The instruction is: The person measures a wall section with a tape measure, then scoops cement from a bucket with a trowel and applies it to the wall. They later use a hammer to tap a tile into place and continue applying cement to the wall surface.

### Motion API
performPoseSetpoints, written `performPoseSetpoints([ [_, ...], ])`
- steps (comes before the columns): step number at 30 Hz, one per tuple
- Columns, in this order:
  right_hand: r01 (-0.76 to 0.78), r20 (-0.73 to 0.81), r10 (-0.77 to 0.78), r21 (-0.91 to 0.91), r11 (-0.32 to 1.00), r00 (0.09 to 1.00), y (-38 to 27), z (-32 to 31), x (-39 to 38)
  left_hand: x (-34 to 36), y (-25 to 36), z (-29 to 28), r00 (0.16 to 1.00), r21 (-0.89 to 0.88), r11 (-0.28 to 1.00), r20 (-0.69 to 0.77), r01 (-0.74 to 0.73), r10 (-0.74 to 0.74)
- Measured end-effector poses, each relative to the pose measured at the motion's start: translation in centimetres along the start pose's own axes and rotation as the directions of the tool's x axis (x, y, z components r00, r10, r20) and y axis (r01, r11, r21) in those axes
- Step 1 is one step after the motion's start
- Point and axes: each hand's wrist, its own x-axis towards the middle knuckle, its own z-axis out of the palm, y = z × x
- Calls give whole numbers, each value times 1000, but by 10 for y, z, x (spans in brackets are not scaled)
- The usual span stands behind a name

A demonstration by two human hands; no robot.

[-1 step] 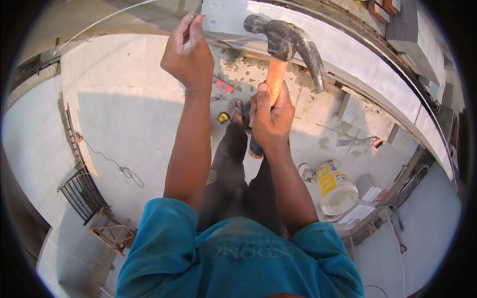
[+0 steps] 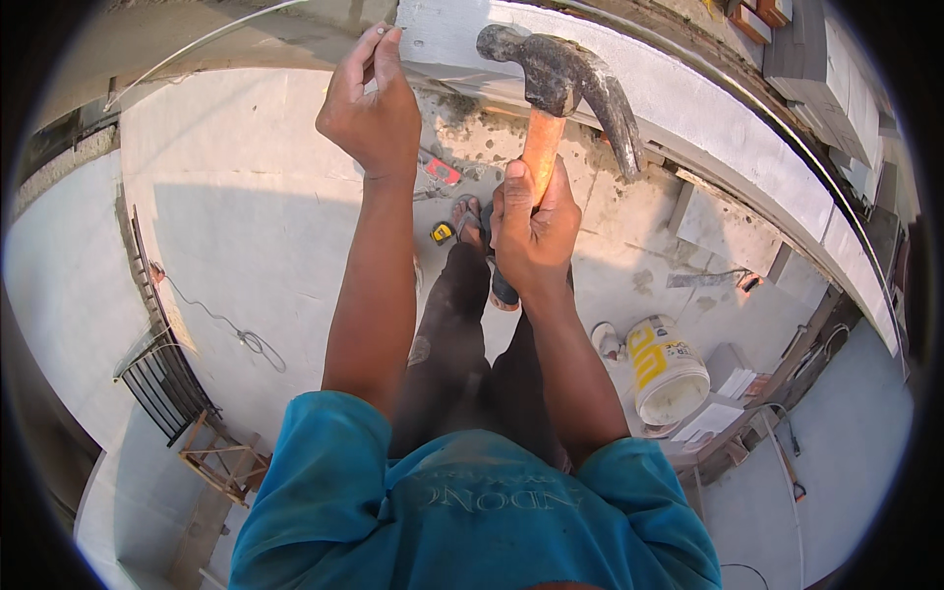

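A claw hammer (image 2: 556, 88) with a dark, worn steel head and an orange handle is held up in front of me. My right hand (image 2: 536, 236) is wrapped around the handle, thumb along its top. The hammer's head overlaps a long pale ledge of blocks (image 2: 678, 103), its claw pointing right. Farther left, my left hand (image 2: 374, 103) is raised at the ledge's left end, thumb and finger pinched together. Whatever those fingertips hold, if anything, is too small to make out.
A yellow tape measure (image 2: 442, 232) and a red-ended tool (image 2: 442, 169) lie near my feet. At right stand a white and yellow bucket (image 2: 669, 374) and a saw-like blade (image 2: 703, 280). Grey blocks (image 2: 821, 79) are stacked far right. A thin line (image 2: 197, 44) runs along the ledge.
The hammer and my right hand have shifted very slightly to the left. My left hand is nearly unmoved.
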Motion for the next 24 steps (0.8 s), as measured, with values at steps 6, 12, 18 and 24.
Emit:
performPoseSetpoints([
  [6,47,-24,-47,6,999,999,-9,15,10,7,-19,6,964,128,955,58,-267,261],
  [12,221,-12,-222,-48,974,975,-8,20,20,12,-24,13,916,109,910,70,-400,394],
  [18,332,-41,-344,-178,926,938,-12,22,19,17,-29,12,825,89,822,140,-562,548],
  [24,324,-36,-337,-194,926,941,-24,23,14,21,-29,9,801,117,795,169,-595,574],
])
